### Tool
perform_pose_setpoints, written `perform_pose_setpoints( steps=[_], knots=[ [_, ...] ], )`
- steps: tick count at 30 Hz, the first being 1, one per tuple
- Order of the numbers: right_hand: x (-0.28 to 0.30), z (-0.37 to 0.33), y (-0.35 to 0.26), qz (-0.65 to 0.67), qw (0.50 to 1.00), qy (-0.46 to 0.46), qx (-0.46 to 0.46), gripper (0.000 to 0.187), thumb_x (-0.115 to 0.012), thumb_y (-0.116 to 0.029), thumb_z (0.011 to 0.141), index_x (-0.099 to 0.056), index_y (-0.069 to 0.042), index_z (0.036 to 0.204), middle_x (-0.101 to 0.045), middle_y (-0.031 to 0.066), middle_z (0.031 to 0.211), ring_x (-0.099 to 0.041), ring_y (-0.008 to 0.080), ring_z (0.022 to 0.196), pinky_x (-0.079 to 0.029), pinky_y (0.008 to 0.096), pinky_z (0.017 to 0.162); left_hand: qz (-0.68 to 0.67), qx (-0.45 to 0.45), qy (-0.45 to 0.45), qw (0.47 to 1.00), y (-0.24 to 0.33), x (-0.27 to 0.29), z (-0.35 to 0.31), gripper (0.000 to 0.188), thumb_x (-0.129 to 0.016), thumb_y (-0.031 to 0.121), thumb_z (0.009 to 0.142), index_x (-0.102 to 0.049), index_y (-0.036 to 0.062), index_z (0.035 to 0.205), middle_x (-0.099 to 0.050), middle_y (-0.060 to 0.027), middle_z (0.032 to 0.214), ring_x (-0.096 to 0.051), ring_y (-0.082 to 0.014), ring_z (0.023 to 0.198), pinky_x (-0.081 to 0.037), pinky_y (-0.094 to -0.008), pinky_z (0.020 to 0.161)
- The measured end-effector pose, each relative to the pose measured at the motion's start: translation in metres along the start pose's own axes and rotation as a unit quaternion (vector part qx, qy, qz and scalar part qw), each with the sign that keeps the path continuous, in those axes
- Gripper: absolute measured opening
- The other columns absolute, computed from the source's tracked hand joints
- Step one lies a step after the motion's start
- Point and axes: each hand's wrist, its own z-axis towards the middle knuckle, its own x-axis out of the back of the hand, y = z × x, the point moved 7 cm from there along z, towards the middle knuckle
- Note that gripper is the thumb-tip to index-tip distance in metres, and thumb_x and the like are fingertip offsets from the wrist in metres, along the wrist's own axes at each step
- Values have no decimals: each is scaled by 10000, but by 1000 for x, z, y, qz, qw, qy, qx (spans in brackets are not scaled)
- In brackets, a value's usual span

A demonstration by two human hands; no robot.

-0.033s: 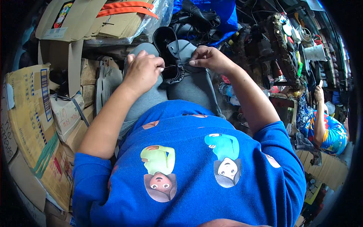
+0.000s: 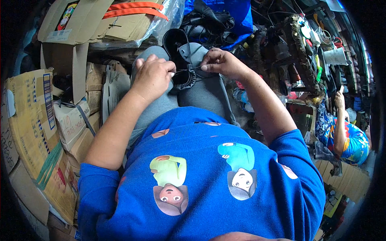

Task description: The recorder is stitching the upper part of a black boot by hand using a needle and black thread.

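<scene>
A black shoe, apparently an upper with a gathered, stitched rim, rests on my lap between my thighs. A grey flap with a small hole stands at its side. My left hand is closed at the shoe's left side, thumb and forefinger pinching a thin dark thread that runs toward the rim. On the other side, my right hand pinches a thread with thumb and forefinger, a little apart from the shoe. The ends inside both pinches are too small to make out.
Cardboard boxes crowd the left side. Orange strips lie on stacked cardboard ahead. More black shoes sit beyond my knees by a blue sheet. A cluttered tool rack stands right, near another person.
</scene>
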Motion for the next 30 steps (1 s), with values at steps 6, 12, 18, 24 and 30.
perform_pose_setpoints(
  steps=[6,12,18,24,30],
  knots=[
    [6,-18,0,-112,992,27,45,200,-734,-201,794,-654,-64,915,-518,24,898,-510,134,909,-417,284,803,-89,85,-118,985,1,-17,19,173,-527,165,844,-653,142,959,-669,-62,921,-593,-264,953,-378,-429,839],
    [19,-42,-19,25,999,46,-13,133,-626,-132,882,-580,-17,932,-588,-7,829,-508,75,812,-438,258,765,-67,20,-95,993,6,-21,19,193,-516,163,857,-640,138,1003,-668,-61,949,-591,-267,967,-390,-431,848],
    [49,9,16,-318,941,105,42,199,-646,-219,823,-611,-54,929,-628,137,884,-624,296,844,-495,382,733,-27,-46,-75,996,26,-15,24,147,-532,159,865,-633,132,967,-659,-57,944,-577,-265,961,-396,-428,835],
    [18,-13,-63,-388,907,92,136,176,-607,-274,832,-648,-120,905,-624,96,937,-600,290,950,-448,426,825,-39,-40,-46,997,16,-16,13,126,-542,146,861,-626,106,947,-655,-65,911,-576,-262,946,-392,-425,821],
    [-31,0,-54,-587,788,-53,178,110,-521,-195,832,-600,-141,885,-620,59,856,-604,228,899,-418,376,796,37,-105,-20,994,11,-13,10,124,-538,124,845,-601,91,947,-631,-58,871,-564,-248,916,-381,-402,809]
  ],
)
